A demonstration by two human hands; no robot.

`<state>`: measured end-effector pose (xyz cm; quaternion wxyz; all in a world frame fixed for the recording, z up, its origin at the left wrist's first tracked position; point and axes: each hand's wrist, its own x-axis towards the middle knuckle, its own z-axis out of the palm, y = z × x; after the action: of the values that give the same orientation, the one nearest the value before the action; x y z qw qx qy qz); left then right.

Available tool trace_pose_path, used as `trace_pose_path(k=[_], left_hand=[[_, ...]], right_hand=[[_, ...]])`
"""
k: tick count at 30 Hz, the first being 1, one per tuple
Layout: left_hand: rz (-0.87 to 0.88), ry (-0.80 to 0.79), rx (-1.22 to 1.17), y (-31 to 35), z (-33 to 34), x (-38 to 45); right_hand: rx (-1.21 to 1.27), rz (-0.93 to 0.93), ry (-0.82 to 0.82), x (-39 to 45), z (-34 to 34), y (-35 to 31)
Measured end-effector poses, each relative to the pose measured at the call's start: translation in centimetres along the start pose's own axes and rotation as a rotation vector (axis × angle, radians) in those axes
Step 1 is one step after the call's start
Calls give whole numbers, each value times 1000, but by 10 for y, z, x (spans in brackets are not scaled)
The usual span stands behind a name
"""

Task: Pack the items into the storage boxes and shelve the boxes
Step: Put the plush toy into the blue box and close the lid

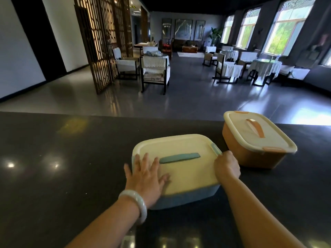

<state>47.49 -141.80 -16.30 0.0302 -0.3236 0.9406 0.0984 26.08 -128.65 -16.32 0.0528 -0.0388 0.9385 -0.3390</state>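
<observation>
Blue storage box (180,197), cream lid (179,169) on, sits tabletop (53,158) centre. Left hand (146,174) flat on lid, 8 o'clock corner, fingers spread. Right hand (226,165) curled onto lid's 3 o'clock edge beside blue latch (215,148). Orange storage box (254,138), lidded, at 2 o'clock, just beside.

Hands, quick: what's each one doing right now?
Left hand: open, fingers spread flat on the blue box's cream lid.
Right hand: fingers curled at the lid's right edge by the blue latch; the grip itself is hidden.

A single head-worn wide-angle view looks forward and down across a glossy black stone counter (53,158), close below, toward a dining hall.
</observation>
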Motion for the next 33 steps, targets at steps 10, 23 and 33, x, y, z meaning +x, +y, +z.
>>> trace_pose_path(k=[10, 23, 33], left_hand=[[197, 90, -59, -21, 10, 29], [240, 142, 47, -13, 7, 128], [193, 205, 7, -9, 6, 210]], right_hand=[[-98, -612, 38, -28, 6, 61], [-109, -641, 103, 51, 29, 27], [-22, -630, 105, 128, 54, -8]])
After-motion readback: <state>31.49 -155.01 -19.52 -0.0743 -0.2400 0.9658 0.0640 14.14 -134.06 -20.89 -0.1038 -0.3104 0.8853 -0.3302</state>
